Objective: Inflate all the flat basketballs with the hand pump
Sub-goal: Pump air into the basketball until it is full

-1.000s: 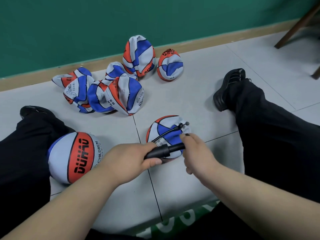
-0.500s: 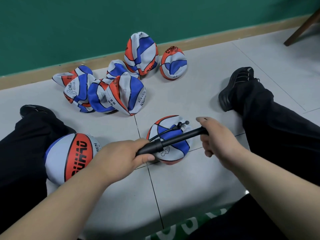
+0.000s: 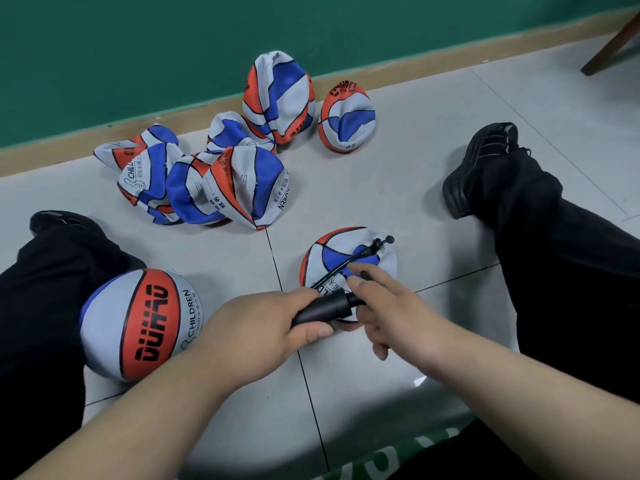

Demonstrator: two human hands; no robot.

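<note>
We log a grey tiled floor [image 3: 398, 188], a heap of crumpled red-white-blue flat basketballs [image 3: 242, 181] by the green wall [image 3: 138, 46], and one round inflated ball [image 3: 138, 323] against our left leg [image 3: 41, 306]. Between our legs lies a single flat basketball [image 3: 332, 247]. Over it our left hand [image 3: 263, 334] wraps its fingers round the barrel of a black plastic hand pump [image 3: 325, 308], our right hand [image 3: 398, 313] curls round the handle end, and the thin hose [image 3: 346, 261] runs onto the ball.

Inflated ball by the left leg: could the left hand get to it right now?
Probably yes: the inflated ball lies just beside the left hand with nothing between, but that hand grips the pump and must let go first.
</note>
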